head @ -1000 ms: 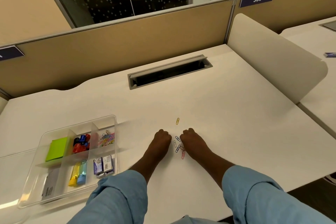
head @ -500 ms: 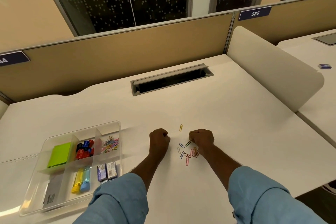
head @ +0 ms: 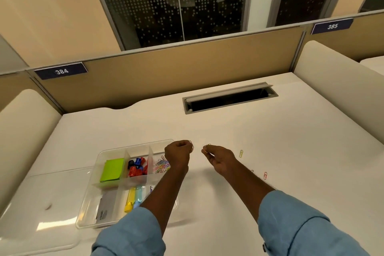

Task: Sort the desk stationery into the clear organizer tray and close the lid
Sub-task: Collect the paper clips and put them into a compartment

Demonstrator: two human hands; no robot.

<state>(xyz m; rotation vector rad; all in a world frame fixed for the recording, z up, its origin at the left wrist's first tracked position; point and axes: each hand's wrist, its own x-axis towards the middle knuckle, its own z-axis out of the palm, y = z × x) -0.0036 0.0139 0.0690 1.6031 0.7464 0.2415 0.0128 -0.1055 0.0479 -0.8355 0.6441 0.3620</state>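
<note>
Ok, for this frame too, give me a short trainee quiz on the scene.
1. True or false: the lid is closed over the organizer tray.
2. Which far compartment holds the sorted clips? A left, B middle, C right.
3. What do the left hand and right hand pinch in their fingers?
Key: 1 false, it lies open beside the tray; 2 C; 3 paper clips.
</note>
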